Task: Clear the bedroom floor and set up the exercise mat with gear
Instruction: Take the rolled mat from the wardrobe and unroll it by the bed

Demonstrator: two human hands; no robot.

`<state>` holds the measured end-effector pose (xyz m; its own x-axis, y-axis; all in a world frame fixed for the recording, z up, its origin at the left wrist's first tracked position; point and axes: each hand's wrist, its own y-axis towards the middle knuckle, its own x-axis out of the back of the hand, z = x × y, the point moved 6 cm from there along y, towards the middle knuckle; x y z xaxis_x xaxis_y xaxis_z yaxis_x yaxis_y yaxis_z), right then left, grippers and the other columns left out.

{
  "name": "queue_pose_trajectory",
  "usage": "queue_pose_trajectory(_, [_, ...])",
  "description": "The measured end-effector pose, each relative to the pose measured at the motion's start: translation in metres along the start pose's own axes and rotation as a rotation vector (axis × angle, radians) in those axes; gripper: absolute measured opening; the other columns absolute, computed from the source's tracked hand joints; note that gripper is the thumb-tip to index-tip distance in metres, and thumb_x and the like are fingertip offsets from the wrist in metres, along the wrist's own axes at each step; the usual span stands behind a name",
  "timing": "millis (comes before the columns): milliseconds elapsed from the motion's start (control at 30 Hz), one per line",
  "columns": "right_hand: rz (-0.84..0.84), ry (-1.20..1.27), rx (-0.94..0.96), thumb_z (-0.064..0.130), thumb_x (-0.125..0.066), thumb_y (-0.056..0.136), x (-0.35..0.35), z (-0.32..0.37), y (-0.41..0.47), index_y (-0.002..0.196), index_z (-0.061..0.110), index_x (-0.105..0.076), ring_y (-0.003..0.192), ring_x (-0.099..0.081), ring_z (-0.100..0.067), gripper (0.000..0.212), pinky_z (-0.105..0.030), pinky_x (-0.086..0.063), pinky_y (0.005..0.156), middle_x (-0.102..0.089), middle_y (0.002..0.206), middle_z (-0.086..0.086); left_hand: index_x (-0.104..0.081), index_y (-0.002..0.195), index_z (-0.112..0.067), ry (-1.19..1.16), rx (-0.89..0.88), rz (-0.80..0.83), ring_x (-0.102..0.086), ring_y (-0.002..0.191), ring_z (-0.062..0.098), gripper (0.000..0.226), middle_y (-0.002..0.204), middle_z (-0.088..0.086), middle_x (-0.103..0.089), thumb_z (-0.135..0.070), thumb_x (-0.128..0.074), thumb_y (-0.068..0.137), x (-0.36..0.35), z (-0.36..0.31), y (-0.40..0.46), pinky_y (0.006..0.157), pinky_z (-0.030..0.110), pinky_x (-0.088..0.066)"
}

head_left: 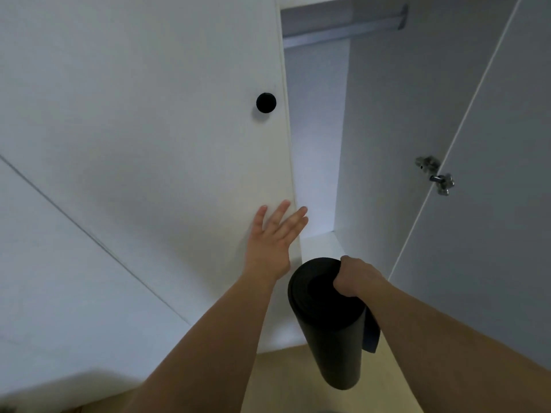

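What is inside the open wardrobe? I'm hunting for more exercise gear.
Only a bare hanging rail and white walls show. The closed door hides the left part, and the rolled mat covers the bottom.

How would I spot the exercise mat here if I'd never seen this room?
Find the tall white wardrobe with its open compartment. In front of its lower edge, the right hand grips the rolled mat by its top end. It is the only black cylinder, far larger than the round door knob.
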<state>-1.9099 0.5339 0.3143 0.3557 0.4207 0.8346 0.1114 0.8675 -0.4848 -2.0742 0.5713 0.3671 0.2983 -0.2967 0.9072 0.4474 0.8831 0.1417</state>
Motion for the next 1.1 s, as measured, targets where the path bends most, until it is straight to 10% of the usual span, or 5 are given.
queue_pose_trajectory(800, [0.013,0.156,-0.251,0.019,-0.047,0.088,-0.023,-0.041,-0.029,0.144,0.017,-0.033,0.124,-0.052,-0.031,0.058,-0.039,-0.047,0.101,-0.049,0.140,-0.010,0.019,0.153,-0.021,0.099,0.038,0.103,0.037,0.141,0.031,0.078,0.157,0.000,0.035,-0.024,-0.031,0.093,-0.008,0.014,0.024,0.108,0.067,0.020])
queue_pose_trajectory(1100, [-0.018,0.246,-0.310,0.023,-0.051,0.090,-0.037,-0.129,-0.101,0.138,0.012,-0.040,0.117,-0.055,-0.031,0.051,-0.042,-0.050,0.097,-0.053,0.131,-0.011,0.016,0.155,-0.026,-0.510,-0.219,0.211,0.009,0.151,0.027,0.075,0.163,0.001,0.020,-0.024,-0.035,0.099,0.044,-0.123,0.007,0.122,0.044,-0.006])
